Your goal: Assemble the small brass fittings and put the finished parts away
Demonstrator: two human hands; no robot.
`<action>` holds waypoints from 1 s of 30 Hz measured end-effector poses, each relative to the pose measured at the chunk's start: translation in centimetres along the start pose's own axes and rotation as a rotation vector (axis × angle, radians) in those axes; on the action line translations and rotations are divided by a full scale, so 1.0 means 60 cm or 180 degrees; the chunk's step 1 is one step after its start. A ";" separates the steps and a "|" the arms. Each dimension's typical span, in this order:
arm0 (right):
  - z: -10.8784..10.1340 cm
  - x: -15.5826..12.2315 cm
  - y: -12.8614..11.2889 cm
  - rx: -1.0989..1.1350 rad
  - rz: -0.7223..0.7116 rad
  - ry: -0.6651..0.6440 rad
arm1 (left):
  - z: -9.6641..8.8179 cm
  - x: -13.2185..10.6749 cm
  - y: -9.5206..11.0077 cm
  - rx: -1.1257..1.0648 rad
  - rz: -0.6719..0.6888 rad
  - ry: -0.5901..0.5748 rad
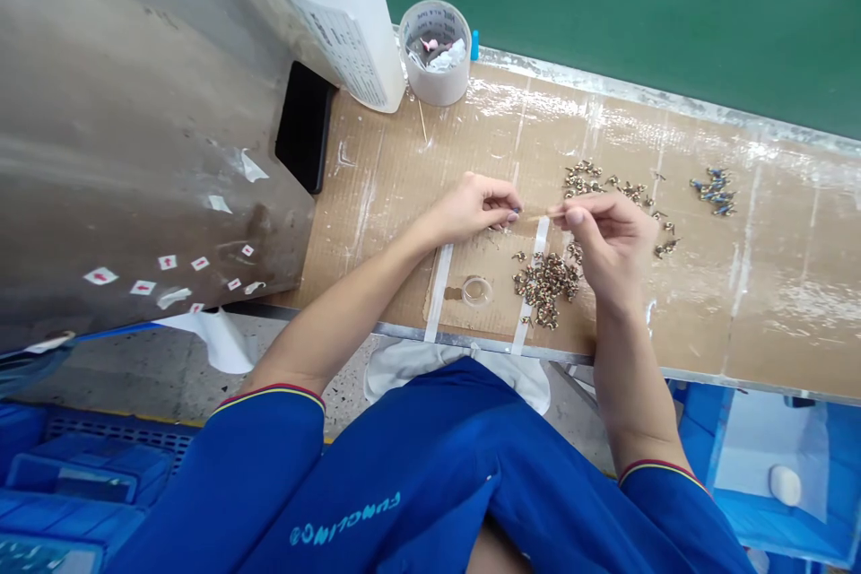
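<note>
My left hand (479, 203) is closed in a pinch above the cardboard-covered bench. A tiny part with a spot of blue (517, 211) shows at its fingertips; most of it is hidden. Between the thumb and fingers of my right hand (611, 238) is a thin wooden toothpick (536, 218), its tip pointing toward the left hand. Below and left of the right hand lies a heap of small brass-coloured metal parts, perhaps screws (548, 287). A looser group of them (584, 179) lies beyond that hand. Nearer me sits a small clear round dish (477, 291).
Farther right is a cluster of blue-marked metal parts (714, 191). A white bottle (350, 27), a tape roll holding scraps (440, 88) and a black phone (304, 127) stand or lie at the back left. A metal panel (134, 134) borders the left; green surface (639, 9) lies beyond.
</note>
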State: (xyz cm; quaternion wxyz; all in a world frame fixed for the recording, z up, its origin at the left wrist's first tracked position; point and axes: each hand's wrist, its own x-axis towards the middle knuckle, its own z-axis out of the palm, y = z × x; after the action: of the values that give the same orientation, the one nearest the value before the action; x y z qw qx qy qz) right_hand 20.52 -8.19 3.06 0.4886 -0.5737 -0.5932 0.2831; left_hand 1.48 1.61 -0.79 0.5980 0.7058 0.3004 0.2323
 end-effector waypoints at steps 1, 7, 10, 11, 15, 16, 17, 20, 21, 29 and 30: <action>-0.003 -0.001 -0.008 0.0126 -0.0063 -0.0342 | 0.000 0.000 -0.001 -0.0040 0.0006 -0.0009; 0.038 -0.024 -0.027 0.0145 -0.0721 -0.2187 | 0.000 0.002 -0.003 -0.0221 0.0052 -0.0029; 0.038 -0.025 -0.023 -0.0050 -0.0753 -0.2273 | 0.000 0.001 -0.002 -0.0214 0.0063 -0.0023; 0.029 -0.021 -0.022 -0.0130 -0.0732 -0.2126 | 0.000 0.001 -0.002 -0.0189 0.0079 -0.0014; -0.020 -0.001 -0.013 -0.0734 -0.0589 -0.1413 | 0.002 0.000 -0.001 -0.0110 0.0090 -0.0003; -0.027 0.002 -0.009 -0.0899 -0.0535 -0.1466 | 0.003 0.000 -0.002 -0.0091 0.0085 0.0009; -0.030 0.002 -0.005 -0.1046 -0.0471 -0.1605 | 0.004 0.000 -0.002 -0.0068 0.0089 0.0025; -0.020 -0.005 0.005 -0.1386 -0.0284 -0.1970 | 0.006 0.000 -0.004 -0.0026 0.0117 0.0064; -0.015 -0.009 0.007 -0.1480 -0.0257 -0.1990 | 0.006 0.000 -0.004 -0.0044 0.0112 0.0063; 0.011 -0.026 0.024 -0.1913 -0.0741 -0.1431 | 0.008 -0.001 0.000 -0.0036 0.0135 0.0119; 0.016 -0.026 0.026 -0.1951 -0.0761 -0.1416 | 0.008 0.000 -0.001 -0.0059 0.0123 0.0132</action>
State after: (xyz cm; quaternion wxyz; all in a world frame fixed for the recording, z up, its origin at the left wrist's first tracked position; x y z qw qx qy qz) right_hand 20.07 -9.17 0.89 0.1838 -0.5445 -0.8043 0.1514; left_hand 1.78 1.27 -0.91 0.5935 0.7010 0.2969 0.2612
